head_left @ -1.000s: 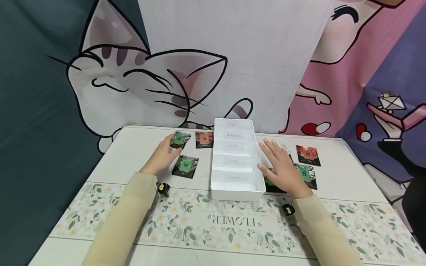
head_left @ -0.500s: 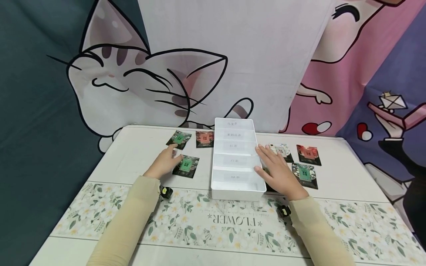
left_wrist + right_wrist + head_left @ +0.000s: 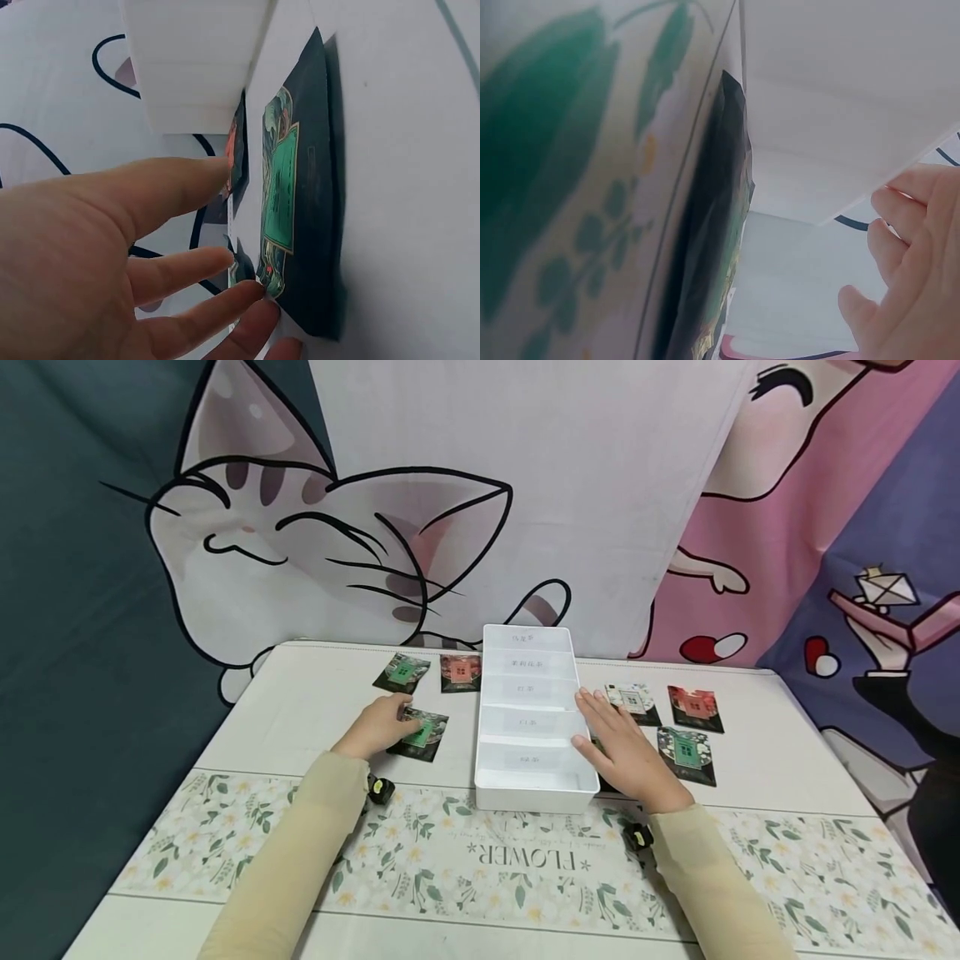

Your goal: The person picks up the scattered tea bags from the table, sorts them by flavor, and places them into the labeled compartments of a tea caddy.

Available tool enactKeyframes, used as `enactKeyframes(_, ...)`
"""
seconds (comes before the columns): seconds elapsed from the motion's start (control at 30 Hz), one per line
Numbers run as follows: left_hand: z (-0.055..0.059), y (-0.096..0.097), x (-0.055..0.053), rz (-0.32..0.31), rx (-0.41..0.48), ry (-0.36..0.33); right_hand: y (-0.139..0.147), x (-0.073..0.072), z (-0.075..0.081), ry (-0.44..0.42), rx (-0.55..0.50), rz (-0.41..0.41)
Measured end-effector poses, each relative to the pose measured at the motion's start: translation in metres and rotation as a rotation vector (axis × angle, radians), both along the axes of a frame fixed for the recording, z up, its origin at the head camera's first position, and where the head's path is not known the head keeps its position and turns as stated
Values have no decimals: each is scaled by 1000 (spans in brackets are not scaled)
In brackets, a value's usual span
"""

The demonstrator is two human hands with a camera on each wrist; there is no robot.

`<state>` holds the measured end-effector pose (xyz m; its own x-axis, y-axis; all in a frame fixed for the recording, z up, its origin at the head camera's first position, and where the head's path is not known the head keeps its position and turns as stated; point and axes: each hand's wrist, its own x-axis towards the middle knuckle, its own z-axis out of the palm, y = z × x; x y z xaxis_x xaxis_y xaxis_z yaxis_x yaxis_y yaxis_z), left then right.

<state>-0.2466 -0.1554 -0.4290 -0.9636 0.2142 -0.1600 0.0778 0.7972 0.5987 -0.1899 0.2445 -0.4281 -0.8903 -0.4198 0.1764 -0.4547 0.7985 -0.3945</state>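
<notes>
My left hand (image 3: 375, 727) is over the left edge of the nearer green-labelled tea sachet (image 3: 426, 737). In the left wrist view its fingers reach that sachet's edge, while the thumb stays apart from the sachet (image 3: 300, 195). My right hand (image 3: 633, 764), fingers extended, rests at the right rim of a long white divided box (image 3: 536, 800). Beneath this hand a dark tea sachet (image 3: 718, 225) is mostly hidden in the head view. Behind my left hand lie another green-labelled sachet (image 3: 402, 672) and a red-labelled sachet (image 3: 460, 672), close to the box.
Right of the box lie a white-labelled sachet (image 3: 633, 702), a red sachet (image 3: 696, 707) and a green-and-white sachet (image 3: 686, 753). Handwritten labels mark the box's compartments. A floral strip (image 3: 525, 893) crosses the white table; a cartoon curtain (image 3: 600, 485) hangs behind.
My left hand has drawn back from the far green-labelled sachet to the nearer one. My right hand has shifted left to the box's rim, uncovering the white-labelled sachet.
</notes>
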Motion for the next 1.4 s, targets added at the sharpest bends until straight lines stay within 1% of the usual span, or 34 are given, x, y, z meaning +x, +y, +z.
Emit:
enactKeyframes(0.13, -2, 2, -2, -11, -31, 7, 1, 0, -1, -15, 0, 1)
enactKeyframes(0.33, -2, 4, -5, 4, -80, 4, 1, 0, -2, -27, -10, 6)
enactKeyframes(0.47, -1, 4, -6, 0, -87, -9, 1, -1, -2, -32, -18, 7)
enactKeyframes(0.63, -2, 4, -9, -23, -74, -18, 2, -2, -3, -37, -24, 10)
enactKeyframes(0.77, -1, 5, -9, -24, -34, -16, 2, -2, -4, -38, -24, 13)
enactKeyframes(0.9, -3, 5, -9, -14, 25, -17, 2, -2, -4, -44, -26, 12)
enactKeyframes(1.1, -10, -1, -9, -8, 125, 2, 3, -3, -4, -49, -28, 9)
enactKeyframes(1.2, -12, -3, -8, 4, 183, 4, 3, -3, -4, -43, -29, 12)
enactKeyframes(1.4, -10, -6, -5, 45, 318, -59, 3, -4, -4, -39, -37, 15)
